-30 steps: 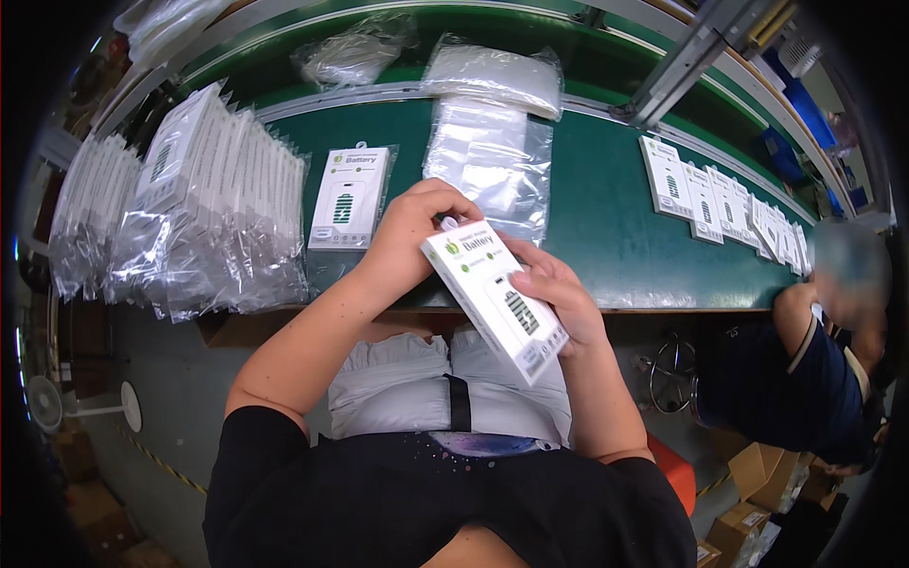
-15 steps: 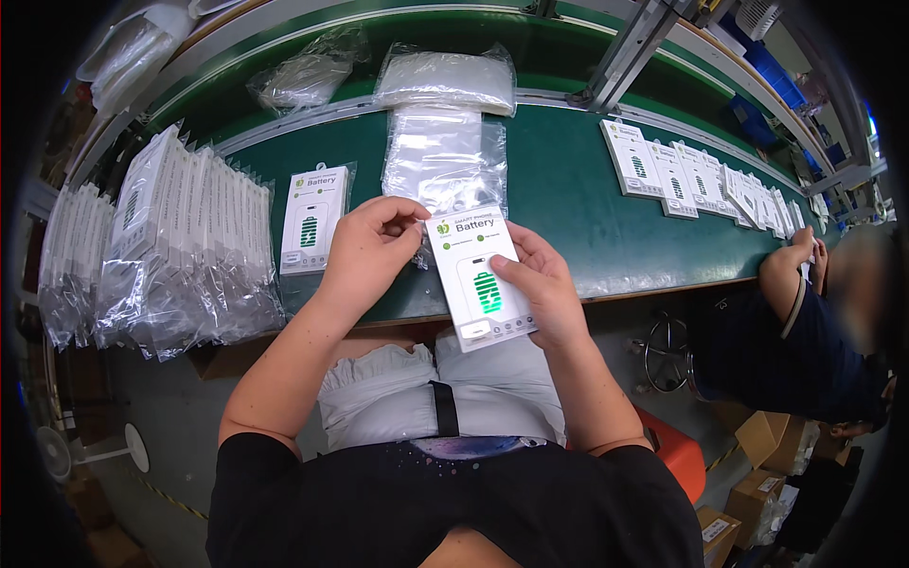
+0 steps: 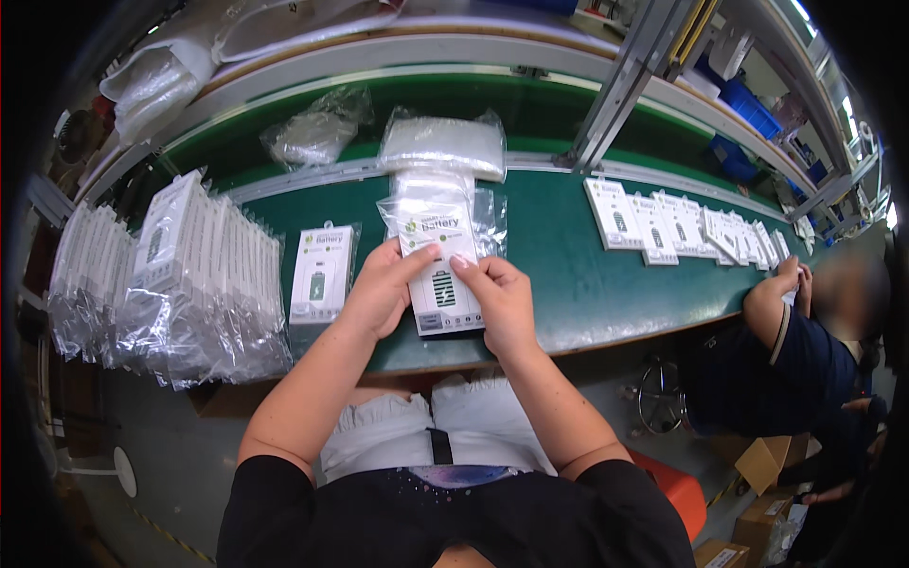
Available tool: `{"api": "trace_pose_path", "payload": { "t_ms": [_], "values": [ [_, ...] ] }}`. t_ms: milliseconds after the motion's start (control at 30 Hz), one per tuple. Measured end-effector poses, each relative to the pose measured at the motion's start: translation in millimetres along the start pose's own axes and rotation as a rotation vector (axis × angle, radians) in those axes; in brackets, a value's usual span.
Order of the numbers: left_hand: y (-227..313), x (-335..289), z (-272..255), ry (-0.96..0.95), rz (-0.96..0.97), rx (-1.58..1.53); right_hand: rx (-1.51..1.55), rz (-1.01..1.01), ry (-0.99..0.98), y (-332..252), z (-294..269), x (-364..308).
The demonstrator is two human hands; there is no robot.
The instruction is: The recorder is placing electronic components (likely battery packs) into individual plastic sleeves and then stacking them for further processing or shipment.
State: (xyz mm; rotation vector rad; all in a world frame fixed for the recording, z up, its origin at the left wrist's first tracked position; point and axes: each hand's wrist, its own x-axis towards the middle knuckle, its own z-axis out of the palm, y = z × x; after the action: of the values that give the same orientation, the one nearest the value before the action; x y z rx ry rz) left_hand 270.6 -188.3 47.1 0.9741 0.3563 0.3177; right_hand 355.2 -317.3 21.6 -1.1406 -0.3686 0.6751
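A flat white battery box (image 3: 443, 290) with a green battery picture is held upright between my two hands over the table's near part. My left hand (image 3: 381, 287) grips its left edge, thumb on the front. From the other side my right hand (image 3: 502, 305) holds the right edge, its thumb also pressing the front. Clear plastic shows around the box's upper end; how far the bag covers it I cannot tell. Just beyond lies a pile of clear plastic bags (image 3: 435, 180). Left of my left hand, another battery box (image 3: 321, 275) lies on the table in clear plastic.
Bagged boxes (image 3: 204, 275) stand in dense rows at the left. A thick bundle of bags (image 3: 443, 144) rests at the back. Unbagged boxes (image 3: 668, 227) form an overlapping row on the green table (image 3: 559, 284) at right, near a seated co-worker (image 3: 776, 350).
The box has moved forward and left, its top now at the plastic bags. My left hand has gone from the box's top corner to its left edge. The view has tilted up.
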Motion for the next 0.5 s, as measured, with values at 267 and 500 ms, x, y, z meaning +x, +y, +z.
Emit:
{"api": "trace_pose_path", "payload": {
  "t_ms": [267,500],
  "values": [
    [10.1,-9.3,9.9,-0.033,0.032,-0.027,-0.391,-0.257,-0.247,-42.1,-2.3,-13.4],
    [8.4,-39.0,27.1,-0.455,-0.044,0.236,-0.504,-0.971,0.155,-64.7,-11.8,-27.0]
  ]
}}
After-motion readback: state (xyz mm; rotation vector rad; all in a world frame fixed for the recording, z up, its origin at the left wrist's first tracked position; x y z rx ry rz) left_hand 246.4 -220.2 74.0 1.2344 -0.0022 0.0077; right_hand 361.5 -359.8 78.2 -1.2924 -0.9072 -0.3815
